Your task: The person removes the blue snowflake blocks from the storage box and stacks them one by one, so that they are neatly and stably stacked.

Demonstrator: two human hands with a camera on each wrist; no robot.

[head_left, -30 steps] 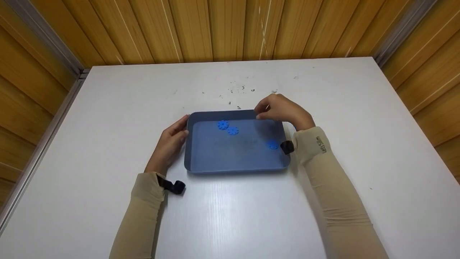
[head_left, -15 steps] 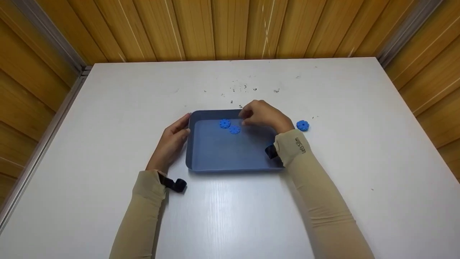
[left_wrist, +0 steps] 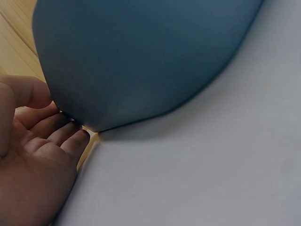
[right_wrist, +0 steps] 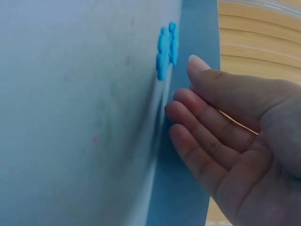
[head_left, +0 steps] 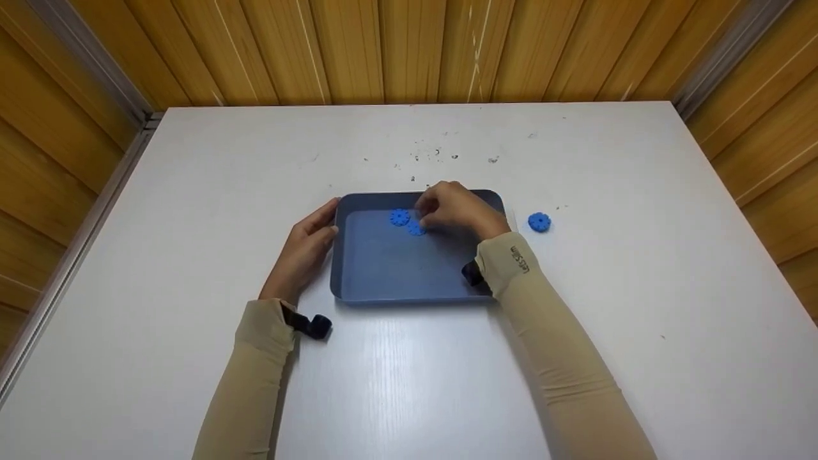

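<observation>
A blue-grey tray (head_left: 383, 275) lies on the white table. My left hand (head_left: 302, 252) rests at its left side, with thumb and fingertips touching the outer wall. Inside are two flat blue notched discs with a centre hole: a rear disc (head_left: 400, 217) and a nearer disc (head_left: 416, 228), almost touching. My right hand (head_left: 455, 207) reaches over the tray beside the nearer disc, fingers bent. From the right wrist view, nothing lies between the thumb (right_wrist: 216, 84) and the other fingers, which stay a little apart from the blue discs (right_wrist: 162, 54).
Another blue notched piece (head_left: 539, 222) lies on the table to the right of the tray. Dark marks (head_left: 437, 152) spot the table behind the tray. Yellow wood-look panels (head_left: 409, 54) stand along the back and sides. Black wrist cameras (head_left: 317, 327) stick out from both sleeves.
My right hand has moved left over the tray to the nearer disc, uncovering the piece on the table. A disc at the tray's right side is now hidden behind my right wrist.
</observation>
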